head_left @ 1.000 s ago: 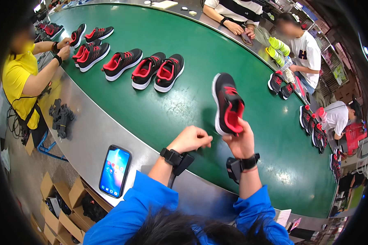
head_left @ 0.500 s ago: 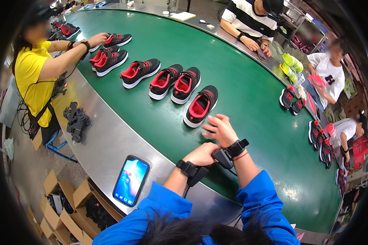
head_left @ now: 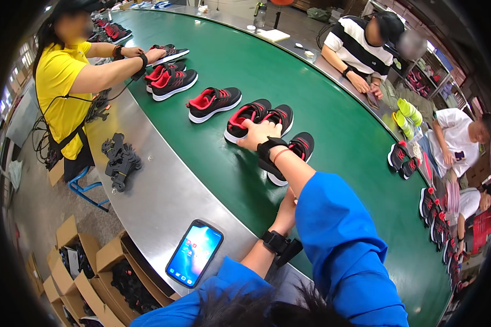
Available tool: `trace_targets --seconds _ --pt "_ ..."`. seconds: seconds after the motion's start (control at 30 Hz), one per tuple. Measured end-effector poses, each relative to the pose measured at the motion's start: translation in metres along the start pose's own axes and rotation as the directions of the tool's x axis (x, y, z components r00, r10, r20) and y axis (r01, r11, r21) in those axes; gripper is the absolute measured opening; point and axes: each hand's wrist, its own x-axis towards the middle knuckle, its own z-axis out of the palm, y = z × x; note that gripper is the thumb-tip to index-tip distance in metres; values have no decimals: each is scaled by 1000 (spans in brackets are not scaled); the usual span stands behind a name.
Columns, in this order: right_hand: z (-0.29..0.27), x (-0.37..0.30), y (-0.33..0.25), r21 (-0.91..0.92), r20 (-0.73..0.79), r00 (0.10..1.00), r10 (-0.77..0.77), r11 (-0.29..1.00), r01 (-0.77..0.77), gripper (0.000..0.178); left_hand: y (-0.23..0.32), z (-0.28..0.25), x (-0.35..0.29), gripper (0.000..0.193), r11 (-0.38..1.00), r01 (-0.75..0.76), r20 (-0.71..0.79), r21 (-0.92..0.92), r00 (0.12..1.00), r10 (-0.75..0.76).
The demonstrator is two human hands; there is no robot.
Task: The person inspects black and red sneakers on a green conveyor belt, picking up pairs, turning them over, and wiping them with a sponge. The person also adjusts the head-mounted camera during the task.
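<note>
Black sneakers with red linings and white soles stand in a row on the green tabletop (head_left: 365, 180). My right hand (head_left: 261, 134) reaches across to two sneakers side by side, the left one (head_left: 244, 117) and the right one (head_left: 282, 115). Its fingers curl over their collars, with some fingertips hidden inside. Beneath my right forearm, a nearer sneaker (head_left: 303, 146) is partly covered. My left hand (head_left: 285, 215) lies low behind the right forearm, just short of that nearer sneaker, its fingers hidden. Black devices are strapped to both wrists.
On the metal edge lie a lit phone (head_left: 195, 253) and a bundle of dark grey straps (head_left: 120, 162). Open cartons (head_left: 87, 267) stand below. At left, a co-worker in yellow (head_left: 65, 82) handles a sneaker; others sit across the table. Another sneaker (head_left: 215, 103) stands farther along.
My right hand has moved forward and left, from beside the nearest sneaker onto the two beyond it. The left hand has dropped behind the right forearm. The whole view has shifted.
</note>
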Motion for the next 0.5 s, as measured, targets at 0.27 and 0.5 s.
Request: trace_targets --seconds 0.27,0.5 --pt "-74 -65 62 934 -142 988 -65 321 155 33 44 -7 -14 53 895 285 29 -344 955 -294" --pt "-39 -180 145 49 -587 808 -39 995 83 41 29 -1 -6 26 900 432 157 -65 895 -418"
